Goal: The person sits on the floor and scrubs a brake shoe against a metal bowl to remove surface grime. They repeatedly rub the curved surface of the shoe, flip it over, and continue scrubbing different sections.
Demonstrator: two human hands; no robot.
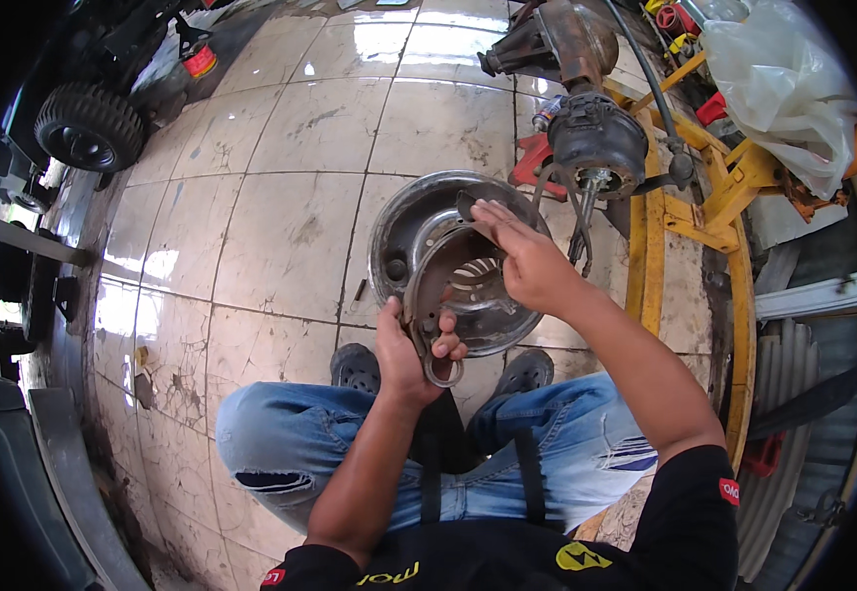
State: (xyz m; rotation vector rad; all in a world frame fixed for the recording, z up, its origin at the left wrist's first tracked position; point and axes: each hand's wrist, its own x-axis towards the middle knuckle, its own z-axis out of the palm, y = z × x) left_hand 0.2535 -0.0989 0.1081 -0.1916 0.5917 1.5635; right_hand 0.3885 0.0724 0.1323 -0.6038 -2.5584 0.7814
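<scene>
My left hand [409, 355] grips a curved metal band [419, 281], with fingers and thumb wrapped round its lower part. The band looks like a brake shoe and has a ring-shaped eye at its near end. At its far end, my right hand [527, 251] lies across it, fingers long and pressed together, thumb hidden. A small dark flat piece [466, 204] shows at those fingertips; whether it belongs to the band I cannot tell. Beneath both hands, a worn steel wheel rim [386, 222] with slots round its centre lies on the floor.
Cracked tiles [281, 222] cover the floor. An axle assembly with a dark drum [601, 138] rests by a yellow metal frame [650, 266] on the right. A red stand [534, 163] stands beside it. Far left is a vehicle tyre [92, 126]. My clogs [355, 368] flank the rim's near side.
</scene>
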